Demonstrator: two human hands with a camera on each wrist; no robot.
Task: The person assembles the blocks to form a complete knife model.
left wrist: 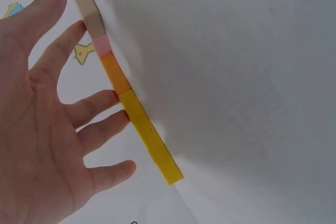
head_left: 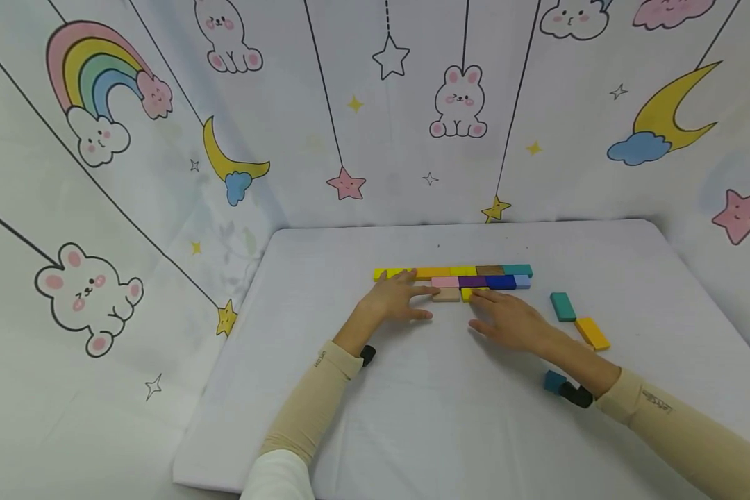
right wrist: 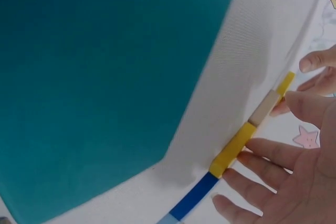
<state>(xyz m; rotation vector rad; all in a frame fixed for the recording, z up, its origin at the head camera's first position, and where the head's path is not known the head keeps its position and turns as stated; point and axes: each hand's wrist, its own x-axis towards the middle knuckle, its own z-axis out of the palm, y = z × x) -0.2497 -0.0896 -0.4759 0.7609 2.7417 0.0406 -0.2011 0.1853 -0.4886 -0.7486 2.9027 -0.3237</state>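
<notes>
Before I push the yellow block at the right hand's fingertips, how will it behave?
Its straight edges suggest the yellow block is stiff. Low and flat-sided, it should slide rather than roll or tip. Small beside the right hand, it's probably light.

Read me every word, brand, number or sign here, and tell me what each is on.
Left tan arm sleeve: dark lettering near the cuff, too small to read.
Right tan arm sleeve: perhaps starting "Let"; the rest is too blurred.
Blocks: no text visible.
Printed backdrop: drawings, no visible words.
</notes>
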